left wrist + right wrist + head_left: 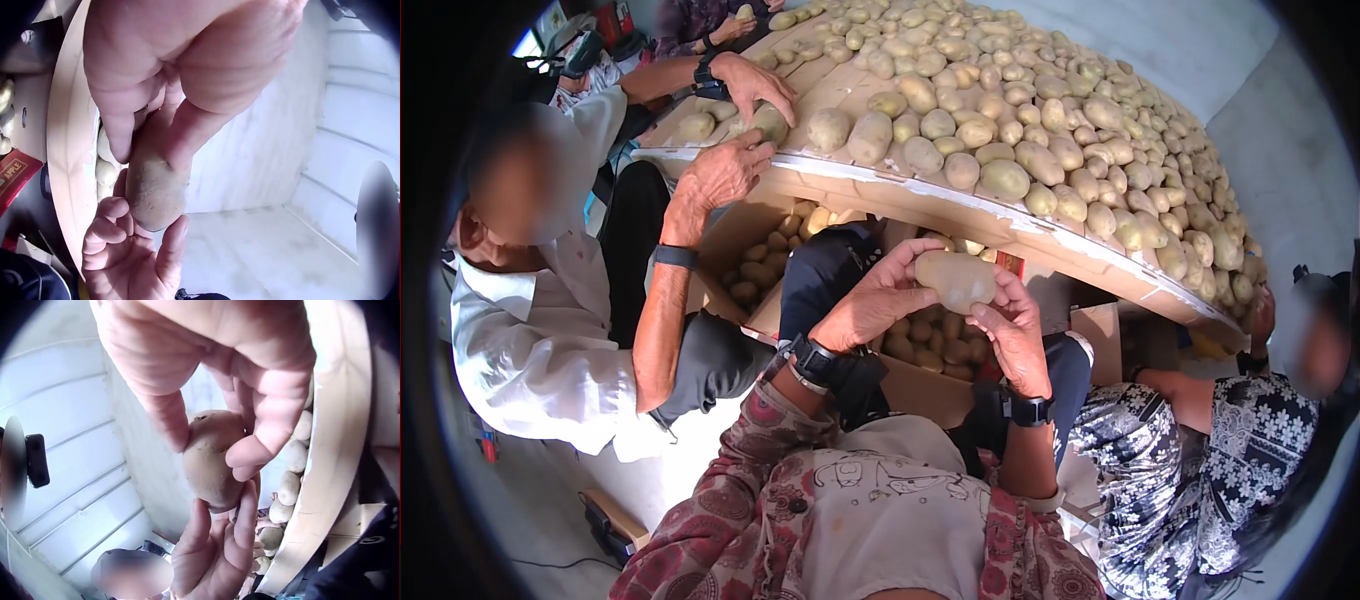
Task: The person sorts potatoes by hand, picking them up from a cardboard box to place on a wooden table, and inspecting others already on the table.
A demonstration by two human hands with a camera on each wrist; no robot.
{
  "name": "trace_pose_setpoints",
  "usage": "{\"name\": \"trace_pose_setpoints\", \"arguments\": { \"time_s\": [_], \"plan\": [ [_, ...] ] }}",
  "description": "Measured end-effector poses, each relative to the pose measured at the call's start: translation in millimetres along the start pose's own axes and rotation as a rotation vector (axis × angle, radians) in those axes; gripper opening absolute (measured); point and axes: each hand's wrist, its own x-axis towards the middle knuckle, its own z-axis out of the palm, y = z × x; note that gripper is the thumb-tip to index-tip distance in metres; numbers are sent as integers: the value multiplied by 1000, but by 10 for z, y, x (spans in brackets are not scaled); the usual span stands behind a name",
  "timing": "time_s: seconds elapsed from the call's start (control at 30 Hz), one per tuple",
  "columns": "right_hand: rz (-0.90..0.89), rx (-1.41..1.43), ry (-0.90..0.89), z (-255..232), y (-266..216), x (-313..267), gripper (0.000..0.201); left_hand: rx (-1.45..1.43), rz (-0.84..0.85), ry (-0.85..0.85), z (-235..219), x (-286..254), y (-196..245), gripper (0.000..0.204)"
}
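A large, pale oblong potato [955, 280] is held up between both hands, above the person's lap and in front of the table edge. My left hand [870, 308] pinches its left end between thumb and fingers. At the other end, the thumb and fingers of my right hand [1018, 335] grip it. In the left wrist view the potato [156, 195] shows small dark specks on its rounded end. The right wrist view shows the potato [215, 456] with a few small marks on its skin.
A cardboard-covered table [840, 172] bears a big heap of potatoes [1040, 110]. Beneath it stand cardboard boxes [925, 392] of potatoes. At the left, a person in a white shirt [540, 350] handles potatoes; another in a patterned dress [1160, 450] sits at the right.
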Motion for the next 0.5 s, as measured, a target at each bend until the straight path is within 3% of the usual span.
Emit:
{"name": "trace_pose_setpoints", "arguments": {
  "time_s": [0.1, 0.3, 0.43, 0.5],
  "plan": [
    [-139, -41, -27, 83, 47, 45, 53, -156, -139, 75, 34, -22, 55, 41],
    [-106, -247, -65, 143, 184, 81, 56, 43, -509, 69, -250, -43, 35, 46],
    [-100, -260, -31, 123, 231, 114, 50, -55, -366, 113, -317, -37, -106, 45],
    [18, 61, 98, 144, 184, 147, 42, -61, -293, 95, -306, -25, -32, 39]
  ]
}}
